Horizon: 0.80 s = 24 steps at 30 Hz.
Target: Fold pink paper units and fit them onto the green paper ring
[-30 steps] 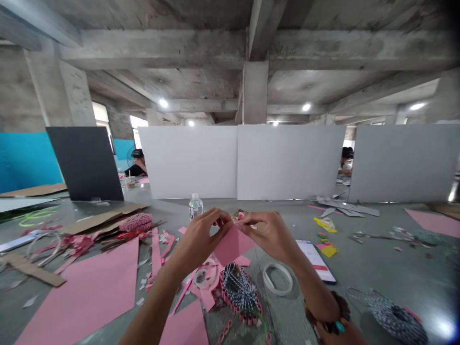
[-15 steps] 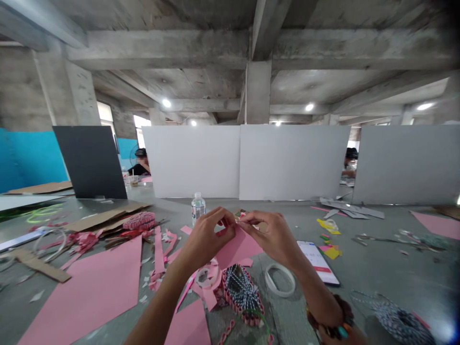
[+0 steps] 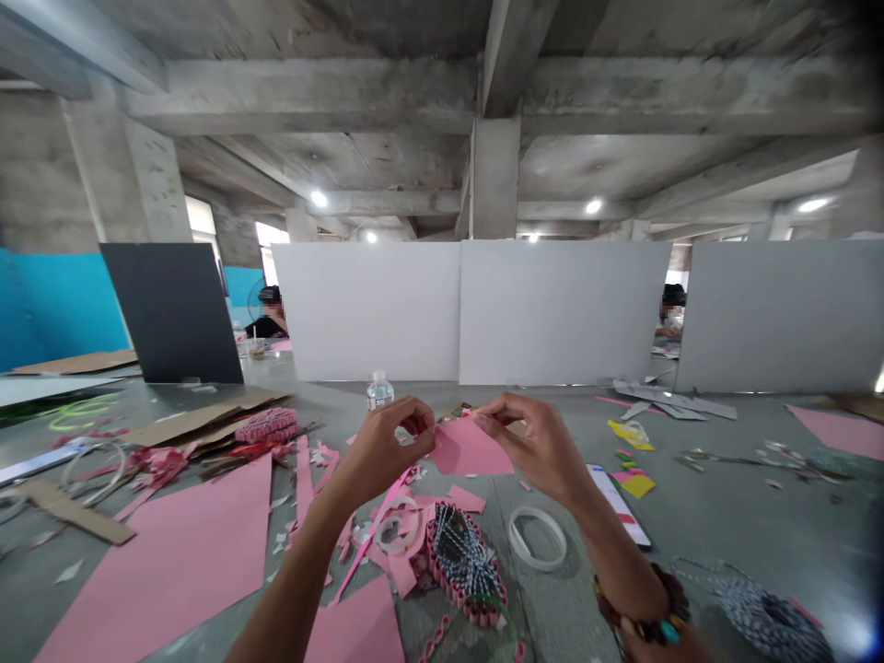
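Note:
Between my hands a piece of pink paper (image 3: 473,448) is held up by its top edge, above the table. My left hand (image 3: 397,437) pinches its upper left corner. My right hand (image 3: 529,440) pinches it near the upper right, thumb and fingers pressed together. Below the sheet lies a small oval piece (image 3: 466,562) of pink looped edging laced with blue-and-white cord. To its left sits a roll of tape (image 3: 399,525) among pink scraps, and on its right a white tape ring (image 3: 537,539).
A large pink sheet (image 3: 180,552) and cardboard strips (image 3: 200,424) cover the left. A water bottle (image 3: 379,390) stands behind my left hand. On the right lie a phone (image 3: 618,506), scissors (image 3: 718,458) and a cord coil (image 3: 773,612). White panels (image 3: 566,313) stand across the back.
My hands have moved apart, the left one going left and the right one slightly right. The pink paper now hangs higher and more spread out between them.

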Available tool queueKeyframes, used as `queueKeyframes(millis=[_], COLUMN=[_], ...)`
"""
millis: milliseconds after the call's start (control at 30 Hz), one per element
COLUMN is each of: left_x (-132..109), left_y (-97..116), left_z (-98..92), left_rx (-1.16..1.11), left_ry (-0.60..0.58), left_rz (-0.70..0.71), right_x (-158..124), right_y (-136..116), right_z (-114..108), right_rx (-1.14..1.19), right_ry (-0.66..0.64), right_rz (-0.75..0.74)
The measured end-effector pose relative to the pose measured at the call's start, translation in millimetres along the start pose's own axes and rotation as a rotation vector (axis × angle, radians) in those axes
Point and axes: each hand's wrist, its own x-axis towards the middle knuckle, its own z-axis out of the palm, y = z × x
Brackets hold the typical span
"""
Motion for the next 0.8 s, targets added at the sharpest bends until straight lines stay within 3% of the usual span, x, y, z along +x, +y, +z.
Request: queueKeyframes(millis=[267, 367, 433, 600, 800], left_x=[-5.6, -6.5, -6.6, -7.0, -7.7], left_y=[-19.7, -16.5, -5.0, 21.9, 16.1], left_z=[-29.5, -36.4, -32.7, -9.1, -8.4], left_rx=[0.137, 0.156, 0.106, 0.047, 0.095], left_ry=[0.034, 0.094, 0.115, -0.011, 0.009], left_rz=[-0.046, -0.077, -0.09, 0.044, 0.016], right_x=[1.8, 2.8, 3.1, 0.7, -0.4], right_y=[6.6, 8.4, 6.3, -1.0, 3.0], right_z=[-11.0, -13.8, -9.5, 11.3, 9.3], right_rx=[0.132, 0.174, 0.182, 0.153, 0.069], right_ry=[0.082, 0.096, 0.068, 0.01, -0.072], right_rz=[0.02, 0.033, 0.034, 0.018, 0.041])
